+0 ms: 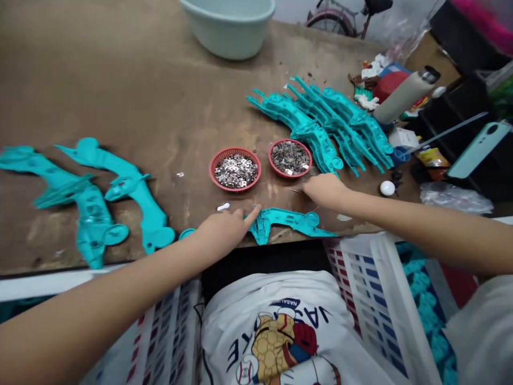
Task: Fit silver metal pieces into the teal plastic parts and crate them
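Left-hand fingers (249,218) are lying spread, index tip touching a teal plastic molding (288,220) at the near edge of the desk (120,91). Right hand (324,191) is curling just beyond it, beside a thin metal sliver (296,191); can't tell if it's gripping. Two red baskets (210,170) of metal pieces (235,171) are sitting farther back, with more teal moldings (320,120) lying left and right.

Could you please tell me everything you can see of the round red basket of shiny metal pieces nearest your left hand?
This shallow round red plastic-looking basket is filled with small silver metal pieces. It sits flat on the brown tabletop, apart from a matching basket to its right, and no hand touches it.
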Motion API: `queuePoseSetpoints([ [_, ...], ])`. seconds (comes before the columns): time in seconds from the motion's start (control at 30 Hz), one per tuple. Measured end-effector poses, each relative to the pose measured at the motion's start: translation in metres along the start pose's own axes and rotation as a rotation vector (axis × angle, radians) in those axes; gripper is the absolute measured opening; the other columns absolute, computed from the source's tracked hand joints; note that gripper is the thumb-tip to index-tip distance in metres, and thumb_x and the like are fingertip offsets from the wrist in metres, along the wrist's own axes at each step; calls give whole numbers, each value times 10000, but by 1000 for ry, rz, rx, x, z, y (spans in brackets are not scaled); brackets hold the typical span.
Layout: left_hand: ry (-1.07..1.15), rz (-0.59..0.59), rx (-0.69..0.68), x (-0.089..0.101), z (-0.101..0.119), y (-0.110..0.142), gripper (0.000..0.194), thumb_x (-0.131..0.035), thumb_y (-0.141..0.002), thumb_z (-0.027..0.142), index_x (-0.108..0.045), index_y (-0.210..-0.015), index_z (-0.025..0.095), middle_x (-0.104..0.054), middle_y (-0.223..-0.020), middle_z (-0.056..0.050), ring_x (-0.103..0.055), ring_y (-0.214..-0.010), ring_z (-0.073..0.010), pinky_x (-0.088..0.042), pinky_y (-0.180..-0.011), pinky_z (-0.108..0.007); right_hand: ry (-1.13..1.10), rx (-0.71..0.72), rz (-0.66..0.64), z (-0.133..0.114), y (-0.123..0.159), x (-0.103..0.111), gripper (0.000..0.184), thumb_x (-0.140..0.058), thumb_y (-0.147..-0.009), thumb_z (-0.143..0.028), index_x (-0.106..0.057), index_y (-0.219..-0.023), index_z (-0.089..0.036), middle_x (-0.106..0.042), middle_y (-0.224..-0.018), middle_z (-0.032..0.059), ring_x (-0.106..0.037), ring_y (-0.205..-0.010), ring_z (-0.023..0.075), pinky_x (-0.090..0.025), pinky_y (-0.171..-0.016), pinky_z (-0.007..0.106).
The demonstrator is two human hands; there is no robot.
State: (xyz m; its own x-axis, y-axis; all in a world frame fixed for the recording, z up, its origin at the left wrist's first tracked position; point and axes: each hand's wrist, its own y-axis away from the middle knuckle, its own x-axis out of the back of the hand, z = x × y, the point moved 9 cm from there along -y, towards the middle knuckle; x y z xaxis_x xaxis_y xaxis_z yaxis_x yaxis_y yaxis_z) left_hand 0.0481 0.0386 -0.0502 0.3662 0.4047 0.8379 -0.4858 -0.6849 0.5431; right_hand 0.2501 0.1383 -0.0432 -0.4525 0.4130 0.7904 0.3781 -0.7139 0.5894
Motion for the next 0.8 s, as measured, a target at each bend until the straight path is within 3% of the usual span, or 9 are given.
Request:
queuePoseSetpoints([
  [0.1,12,67,-8,-2,-6,-2,981,-481,-1022,-57,-413,-1970,190,-853,-1387,-266,-924,-1039,-361,-756,-788,-392,48,-48,13,9,-1,16,425,-533,-1132,-38,-917,-1302,-103,-892,-1264,292,-879,-1254,453,-671,-957,457],
  [0.23,24,157,-32,3,-4,-3,959,-549,-1022,-17,-474,-1947,226,-819,-1497,-278,-889,-1095,-385,-736,-702,-397,14,-69,190,21,-15,48,445,-474,-1228,-155,-857,-1451,-114,-856,-1404,264,-857,-1268,435,-643,-916,433],
  [0.33,17,183,-61,9,3,1,820,-499,-1071,3,-618,-1859,199,-717,-1723,-287,-807,-1398,-483,-781,-881,-573,-29,-46,186,31,-36,51,407,-529,-1228,-195,-882,-1419,-126,-829,-1489,242,-812,-1360,435,-636,-951,436],
  [0.4,2,172,-115,9,10,3,751,-470,-1106,28,-672,-1815,172,-592,-1873,-268,-670,-1628,-532,-737,-1091,-714,-63,-51,169,38,-47,49,377,-599,-1200,-202,-894,-1422,-128,-828,-1508,234,-784,-1400,435,-636,-998,444],
  [0.47,13,139,-181,4,17,4,718,-505,-1137,73,-662,-1829,177,-494,-1953,-231,-546,-1761,-532,-666,-1231,-755,-86,-61,166,44,-53,46,378,-628,-1168,-170,-902,-1425,-131,-842,-1491,223,-779,-1397,421,-628,-1045,445],
  [0.67,100,165,-239,-5,18,-6,845,-678,-1115,92,-561,-1908,361,-467,-1988,-85,-509,-1807,-476,-636,-1282,-645,-159,10,269,46,-48,50,403,-564,-1151,-137,-917,-1342,-96,-822,-1482,230,-763,-1357,375,-589,-1112,428],
  [0.8,80,192,-242,3,15,-10,756,-746,-1157,184,-591,-1888,296,-498,-1972,-102,-584,-1735,-479,-655,-1214,-590,-264,-60,434,60,-35,63,408,-557,-1111,-131,-907,-1314,-75,-873,-1317,231,-787,-1237,384,-589,-1117,454],
])
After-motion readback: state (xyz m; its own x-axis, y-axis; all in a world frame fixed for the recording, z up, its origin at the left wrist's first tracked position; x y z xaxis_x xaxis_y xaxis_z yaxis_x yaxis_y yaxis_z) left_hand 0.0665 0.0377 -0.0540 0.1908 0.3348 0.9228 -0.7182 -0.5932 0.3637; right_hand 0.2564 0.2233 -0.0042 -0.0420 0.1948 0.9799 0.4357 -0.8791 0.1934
